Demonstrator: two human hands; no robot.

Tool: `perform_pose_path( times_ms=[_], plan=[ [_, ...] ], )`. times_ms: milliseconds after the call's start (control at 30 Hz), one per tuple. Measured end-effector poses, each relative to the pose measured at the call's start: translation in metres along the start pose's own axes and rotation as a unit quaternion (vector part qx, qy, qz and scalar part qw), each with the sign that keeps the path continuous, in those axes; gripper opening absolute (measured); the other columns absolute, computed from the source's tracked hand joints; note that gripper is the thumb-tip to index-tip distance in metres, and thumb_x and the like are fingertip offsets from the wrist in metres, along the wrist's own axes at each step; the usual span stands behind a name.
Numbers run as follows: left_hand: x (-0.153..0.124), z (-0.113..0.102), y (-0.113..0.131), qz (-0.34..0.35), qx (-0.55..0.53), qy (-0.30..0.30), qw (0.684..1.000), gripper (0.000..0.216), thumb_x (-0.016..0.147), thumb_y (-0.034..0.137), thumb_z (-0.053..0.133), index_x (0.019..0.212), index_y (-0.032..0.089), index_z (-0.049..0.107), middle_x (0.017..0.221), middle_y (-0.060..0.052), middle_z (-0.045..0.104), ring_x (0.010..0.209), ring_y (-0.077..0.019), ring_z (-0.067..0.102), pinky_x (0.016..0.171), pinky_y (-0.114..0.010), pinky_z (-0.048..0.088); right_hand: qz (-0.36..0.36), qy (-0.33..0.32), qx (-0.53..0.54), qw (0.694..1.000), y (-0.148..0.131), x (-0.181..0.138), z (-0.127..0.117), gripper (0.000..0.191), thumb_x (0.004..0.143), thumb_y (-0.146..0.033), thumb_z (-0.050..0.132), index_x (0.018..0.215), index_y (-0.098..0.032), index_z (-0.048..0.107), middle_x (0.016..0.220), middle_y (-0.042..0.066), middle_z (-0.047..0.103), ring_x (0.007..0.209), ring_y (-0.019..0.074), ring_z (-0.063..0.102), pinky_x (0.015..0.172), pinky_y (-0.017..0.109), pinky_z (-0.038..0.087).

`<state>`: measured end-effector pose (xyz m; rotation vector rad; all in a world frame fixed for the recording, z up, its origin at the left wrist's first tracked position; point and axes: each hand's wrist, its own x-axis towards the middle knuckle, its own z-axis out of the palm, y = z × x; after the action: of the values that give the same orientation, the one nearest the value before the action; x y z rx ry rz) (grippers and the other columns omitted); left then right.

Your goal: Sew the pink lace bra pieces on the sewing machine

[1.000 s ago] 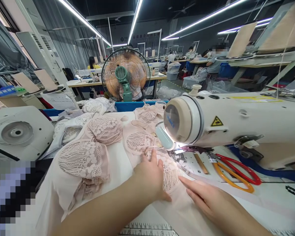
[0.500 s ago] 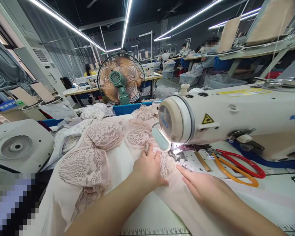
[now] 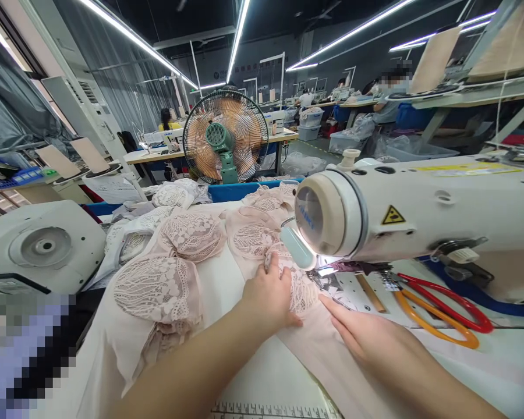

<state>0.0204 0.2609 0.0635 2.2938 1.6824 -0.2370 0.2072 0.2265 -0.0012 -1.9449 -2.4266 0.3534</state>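
Observation:
A pale pink lace bra cup (image 3: 303, 293) lies beneath the sewing machine's head (image 3: 327, 215), close to the lit needle area. My left hand (image 3: 268, 297) rests on the cup's left side, fingers spread and pressing the lace down. On the right edge of the same cup, my right hand (image 3: 362, 331) lies with its fingers stretched out against the fabric. Smooth pink fabric (image 3: 305, 355) runs from the cup toward me, between my forearms. The machine's head and lamp hide the needle and foot. Another lace cup (image 3: 254, 240) sits just beyond my left hand.
More pink lace bras (image 3: 157, 288) are heaped to the left. Scissors with orange and red handles (image 3: 441, 334) lie right of the needle area. A ruler strip (image 3: 266, 410) marks the table's front. A large fan (image 3: 225, 137) stands behind, beside a blue bin (image 3: 231, 192).
The whole view has shifted, with the scene sliding to the right. Both hands keep nearly the same place on the lace cup.

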Motion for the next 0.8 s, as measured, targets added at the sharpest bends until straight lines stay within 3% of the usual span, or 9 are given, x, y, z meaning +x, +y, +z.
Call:
perform_pose_path(
  times_ms=[267, 433, 600, 800],
  plan=[
    [0.002, 0.001, -0.002, 0.004, -0.014, -0.007, 1.000, 0.099, 0.056, 0.047, 0.079, 0.139, 0.020, 0.031, 0.154, -0.014, 0.003, 0.129, -0.0375, 0.033, 0.088, -0.048, 0.049, -0.005, 0.013, -0.017, 1.000, 0.006, 0.002, 0.012, 0.051, 0.091, -0.026, 0.021, 0.137, -0.027, 0.042, 0.109, 0.006, 0.070, 0.086, 0.0264, 0.068, 0.059, 0.036, 0.051],
    [0.006, 0.000, -0.008, 0.011, -0.021, 0.003, 1.000, 0.098, 0.058, 0.047, 0.079, 0.139, 0.020, 0.030, 0.154, -0.014, 0.000, 0.132, -0.0349, 0.029, 0.095, -0.046, 0.044, 0.024, -0.045, -0.031, 0.998, -0.001, 0.001, 0.003, 0.053, 0.091, -0.026, 0.019, 0.141, -0.028, 0.034, 0.117, 0.006, 0.066, 0.095, 0.0282, 0.065, 0.061, 0.037, 0.050],
    [0.014, -0.002, -0.025, 0.035, -0.081, 0.032, 0.996, 0.095, 0.061, 0.043, 0.077, 0.140, 0.019, 0.031, 0.153, -0.018, -0.002, 0.137, -0.0342, 0.022, 0.106, -0.042, 0.034, 0.029, -0.075, -0.041, 0.996, -0.011, -0.001, -0.009, 0.054, 0.092, -0.026, 0.014, 0.143, -0.024, 0.031, 0.107, 0.008, 0.070, 0.089, 0.0285, 0.066, 0.065, 0.040, 0.050],
    [0.025, 0.005, -0.041, 0.051, -0.156, 0.057, 0.985, 0.095, 0.063, 0.042, 0.075, 0.143, 0.023, 0.028, 0.153, -0.017, -0.003, 0.138, -0.0355, 0.018, 0.107, -0.041, 0.032, 0.038, -0.099, -0.019, 0.994, -0.010, -0.002, -0.009, 0.055, 0.092, -0.032, 0.012, 0.142, -0.024, 0.034, 0.129, 0.005, 0.058, 0.109, 0.0295, 0.059, 0.076, 0.042, 0.049]
  ],
)
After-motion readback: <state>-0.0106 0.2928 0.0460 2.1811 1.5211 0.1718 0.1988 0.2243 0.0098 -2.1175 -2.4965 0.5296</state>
